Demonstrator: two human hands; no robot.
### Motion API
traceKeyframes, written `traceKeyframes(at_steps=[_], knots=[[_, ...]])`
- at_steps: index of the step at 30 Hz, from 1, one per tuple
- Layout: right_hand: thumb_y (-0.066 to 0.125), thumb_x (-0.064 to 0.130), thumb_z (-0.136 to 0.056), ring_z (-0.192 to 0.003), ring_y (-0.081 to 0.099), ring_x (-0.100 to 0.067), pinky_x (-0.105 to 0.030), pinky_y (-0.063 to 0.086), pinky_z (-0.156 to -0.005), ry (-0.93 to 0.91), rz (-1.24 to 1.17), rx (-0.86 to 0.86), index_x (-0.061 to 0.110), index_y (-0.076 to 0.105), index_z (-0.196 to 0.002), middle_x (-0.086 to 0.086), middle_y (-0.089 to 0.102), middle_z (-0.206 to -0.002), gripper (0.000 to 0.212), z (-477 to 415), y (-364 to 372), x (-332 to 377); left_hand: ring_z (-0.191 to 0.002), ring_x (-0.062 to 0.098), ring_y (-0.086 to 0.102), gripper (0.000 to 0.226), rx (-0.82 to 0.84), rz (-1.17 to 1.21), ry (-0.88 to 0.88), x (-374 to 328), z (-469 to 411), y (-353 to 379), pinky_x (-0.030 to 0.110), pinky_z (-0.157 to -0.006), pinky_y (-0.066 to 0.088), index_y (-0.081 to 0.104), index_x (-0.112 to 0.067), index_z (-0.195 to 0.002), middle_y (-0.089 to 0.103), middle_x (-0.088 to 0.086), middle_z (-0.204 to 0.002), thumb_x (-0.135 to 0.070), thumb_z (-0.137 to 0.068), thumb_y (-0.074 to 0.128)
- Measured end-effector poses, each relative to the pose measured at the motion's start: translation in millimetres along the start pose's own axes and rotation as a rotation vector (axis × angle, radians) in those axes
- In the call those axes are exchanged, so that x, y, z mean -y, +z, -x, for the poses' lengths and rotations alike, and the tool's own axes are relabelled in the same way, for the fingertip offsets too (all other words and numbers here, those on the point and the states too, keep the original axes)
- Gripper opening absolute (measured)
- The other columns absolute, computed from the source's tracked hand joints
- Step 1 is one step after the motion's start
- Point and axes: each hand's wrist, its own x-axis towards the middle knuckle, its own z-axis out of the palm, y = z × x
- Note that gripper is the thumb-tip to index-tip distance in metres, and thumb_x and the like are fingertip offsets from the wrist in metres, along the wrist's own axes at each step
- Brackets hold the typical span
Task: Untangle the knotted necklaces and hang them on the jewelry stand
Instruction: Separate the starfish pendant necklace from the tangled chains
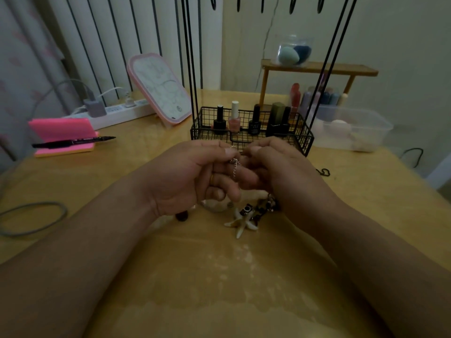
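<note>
Pinched one silver chain (235, 167) with left hand (190, 174) and right hand (280, 172), over one star-shaped shell pendant (240, 222), near one jewelry stand (212, 134).

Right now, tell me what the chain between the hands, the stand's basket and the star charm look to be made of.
Chain: probably silvery metal; its small links catch the light.
Basket: thin wire with a black matte coat; an open grid of fine rods.
Star charm: pale and smooth, perhaps shell or resin; the blur leaves it open.
</note>
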Motion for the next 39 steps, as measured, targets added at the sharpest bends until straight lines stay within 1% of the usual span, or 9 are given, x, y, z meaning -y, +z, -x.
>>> traceKeyframes(at_steps=[2,4,9,14,18,25,30,35,39], knots=[[0.052,0.035,-0.106,-0.093,0.076,-0.028,-0.052,0.062,-0.088,0.034,-0.057,0.055,0.016,0.068,-0.114,-0.014,0.073,-0.107,0.026,-1.5,4.0,-3.3,-0.052,0.02,0.069,0.014,-0.014,-0.012,0.027,0.7,-0.6,-0.5,0.02,-0.042,0.048,0.062,-0.007,-0.104,0.074,0.02,-0.096,-0.017,-0.102,0.052],[0.045,0.04,-0.108,-0.09,0.076,-0.031,-0.057,0.059,-0.094,0.076,-0.144,0.146,0.016,0.068,-0.119,-0.013,0.076,-0.105,0.035,-0.2,7.0,-2.8,-0.049,0.015,0.065,0.013,-0.07,-0.068,0.066,0.7,-1.1,-0.6,0.021,-0.044,0.044,0.062,-0.009,-0.104,0.073,0.018,-0.101,-0.019,-0.102,0.054],[0.045,0.047,-0.108,-0.07,0.065,-0.025,-0.045,0.056,-0.076,0.122,-0.18,0.18,0.012,0.066,-0.119,-0.011,0.072,-0.089,0.042,0.8,3.1,2.8,-0.044,0.011,0.048,0.02,-0.218,-0.183,0.161,-2.1,-0.8,-1.7,0.021,-0.046,0.033,0.066,-0.01,-0.111,0.074,0.008,-0.107,-0.024,-0.099,0.059],[0.06,0.021,-0.103,-0.063,0.057,-0.014,-0.035,0.048,-0.06,0.028,-0.068,0.202,0.016,0.066,-0.116,-0.005,0.074,-0.09,0.016,3.0,-1.1,2.4,-0.052,0.012,0.043,0.021,-0.27,-0.203,0.189,-2.1,-1.0,-2.2,0.02,-0.046,0.026,0.074,-0.015,-0.102,0.069,0.001,-0.096,-0.031,-0.09,0.067],[0.064,0.015,-0.1,-0.055,0.046,-0.009,-0.024,0.036,-0.05,-0.037,0.017,0.214,0.015,0.067,-0.111,-0.003,0.075,-0.087,0.011,6.7,-2.1,5.1,-0.051,0.013,0.046,0.011,-0.307,-0.191,0.204,-2.5,-2.0,-0.9,0.018,-0.043,0.033,0.065,-0.011,-0.106,0.066,0.001,-0.083,-0.018,-0.098,0.063],[0.064,0.029,-0.102,-0.054,0.049,-0.001,-0.018,0.039,-0.053,-0.159,0.218,0.136,0.023,0.071,-0.103,0.001,0.073,-0.079,0.009,8.3,-2.9,6.4,-0.053,0.016,0.048,0.006,-0.408,-0.18,0.183,-3.1,-4.0,-3.7,0.023,-0.045,0.035,0.058,-0.012,-0.095,0.06,0.002,-0.076,-0.014,-0.1,0.056],[0.06,0.033,-0.103,-0.059,0.052,-0.004,-0.023,0.044,-0.057,-0.213,0.312,0.116,0.028,0.071,-0.1,0.006,0.072,-0.078,0.012,9.4,-2.8,5.7,-0.067,0.018,0.051,0.007,-0.596,-0.634,0.275,3.5,-5.7,-8.5,0.035,-0.059,0.041,0.06,-0.014,-0.096,0.056,0.005,-0.081,-0.021,-0.096,0.064],[0.057,0.031,-0.105,-0.057,0.052,-0.002,-0.021,0.041,-0.054,-0.214,0.308,0.077,0.026,0.071,-0.098,0.004,0.073,-0.078,0.016,7.0,-3.7,4.7,-0.064,0.012,0.055,0.009,-0.414,-0.726,0.36,2.4,-0.5,-0.4,0.02,-0.057,0.046,0.069,-0.015,-0.096,0.061,-0.002,-0.071,-0.016,-0.1,0.061],[0.054,0.028,-0.107,-0.053,0.048,-0.004,-0.018,0.037,-0.047,-0.176,0.241,0.078,0.019,0.071,-0.098,-0.002,0.074,-0.081,0.021,5.1,-5.2,3.6,-0.075,0.003,0.062,0.004,-0.333,-0.806,0.378,4.7,0.0,1.7,0.013,-0.064,0.048,0.07,-0.021,-0.099,0.068,-0.006,-0.085,-0.019,-0.097,0.067]])
